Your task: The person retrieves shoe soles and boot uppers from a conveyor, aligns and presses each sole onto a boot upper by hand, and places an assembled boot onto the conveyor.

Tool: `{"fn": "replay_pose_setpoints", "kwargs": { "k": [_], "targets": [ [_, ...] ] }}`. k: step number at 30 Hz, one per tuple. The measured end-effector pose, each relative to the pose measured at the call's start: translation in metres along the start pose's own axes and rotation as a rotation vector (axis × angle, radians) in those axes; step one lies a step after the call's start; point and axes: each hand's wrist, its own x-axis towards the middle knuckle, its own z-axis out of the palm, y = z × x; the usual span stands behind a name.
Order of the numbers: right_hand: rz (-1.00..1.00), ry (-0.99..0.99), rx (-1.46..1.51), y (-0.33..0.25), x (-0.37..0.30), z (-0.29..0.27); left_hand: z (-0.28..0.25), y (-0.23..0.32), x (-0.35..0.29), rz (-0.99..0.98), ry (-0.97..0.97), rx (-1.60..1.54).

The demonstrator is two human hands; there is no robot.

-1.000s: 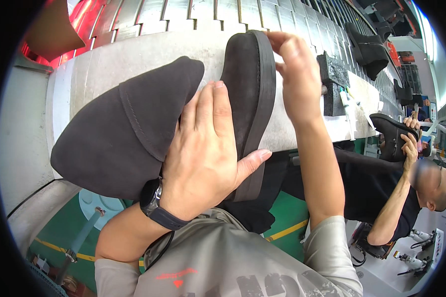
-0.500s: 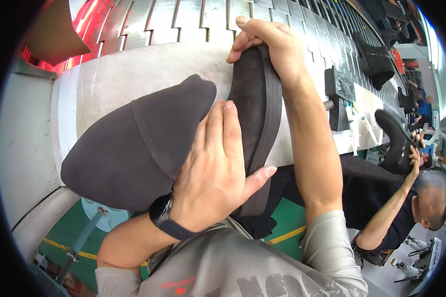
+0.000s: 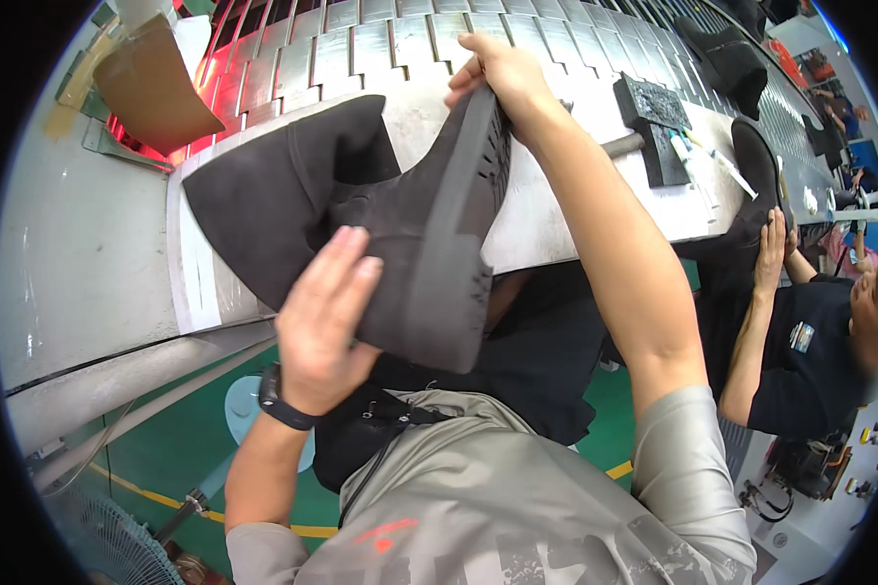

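Head view shows a dark suede boot held tilted above the worktop. Left hand lies flat against its heel side, while right hand grips the sole's toe end.

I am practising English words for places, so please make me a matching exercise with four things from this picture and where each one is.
Things:
1. left hand
2. right hand
3. black block
4. wristwatch

Places:
A. lying on the workbench, right of the boot
B. on the person's left wrist
C. at the toe end of the sole
D. flat against the side of the dark boot

Pairs: 1-D, 2-C, 3-A, 4-B
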Motion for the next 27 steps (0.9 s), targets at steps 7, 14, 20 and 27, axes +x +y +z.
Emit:
{"fn": "replay_pose_setpoints", "kwargs": {
  "k": [7,14,20,27],
  "targets": [
    [-0.155,0.06,-0.402,0.041,-0.123,-0.017,-0.045,-0.048,0.055,-0.226,0.326,-0.023],
    [-0.266,0.224,-0.719,0.039,-0.19,-0.014,0.018,-0.116,0.128,-0.347,-0.144,0.05],
    [-0.513,0.378,-0.24,0.0,-0.127,-0.02,0.02,-0.098,0.144,-0.311,-0.268,-0.043],
    [0.078,-0.141,0.073,-0.033,-0.023,0.025,0.032,-0.085,0.146,-0.405,-0.284,0.117]
  ]
}}
